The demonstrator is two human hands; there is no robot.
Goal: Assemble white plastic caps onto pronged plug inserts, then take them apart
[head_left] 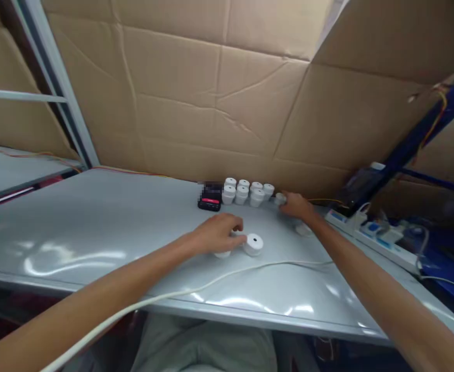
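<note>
My left hand [224, 235] is over the middle of the grey table, its thumb and curled fingers apart. Its thumb tip is right beside a white round piece [253, 245] with a small dark hole in its top. Another white piece [222, 254] shows partly below that hand, mostly hidden by it. Farther back on the right, my right hand [294, 205] has its fingertips closed on a small white round piece [280, 198]. This one is at the end of two rows of similar white pieces [257, 197]. Under my right forearm lies one more white piece [303, 229], partly covered.
A black device with a red stripe [210, 197] sits left of the rows. A white cable [211, 281] crosses the table's front. White power strips [382, 243] with plugs lie at right. Cardboard [211, 93] walls the back; a metal post [62, 88] stands left.
</note>
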